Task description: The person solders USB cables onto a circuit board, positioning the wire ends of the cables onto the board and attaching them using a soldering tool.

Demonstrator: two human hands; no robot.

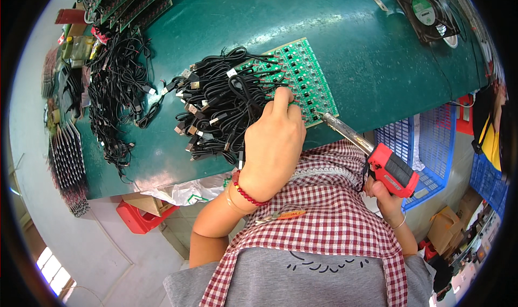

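Note:
My left hand (275, 137) is closed in a pinch at the left part of a green circuit board panel (313, 75). Its fingertips meet at the end of a black cable, though the hand hides most of the grip. A thick bunch of black USB cables (216, 104) lies left of the panel, with thin wire ends reaching onto it. My right hand (386, 199) is wrapped round the handle of a red and black soldering iron (394, 169). The iron's metal barrel slants up and left, with its tip at the panel's lower edge, right of my left fingers.
More black cables (116, 86) lie farther left on the green table (372, 59), below stacked circuit boards (129, 5). A black fan (426, 13) stands at the far right. Blue baskets (434, 140) sit beyond the table's near edge, and a red stool (140, 218) is below left.

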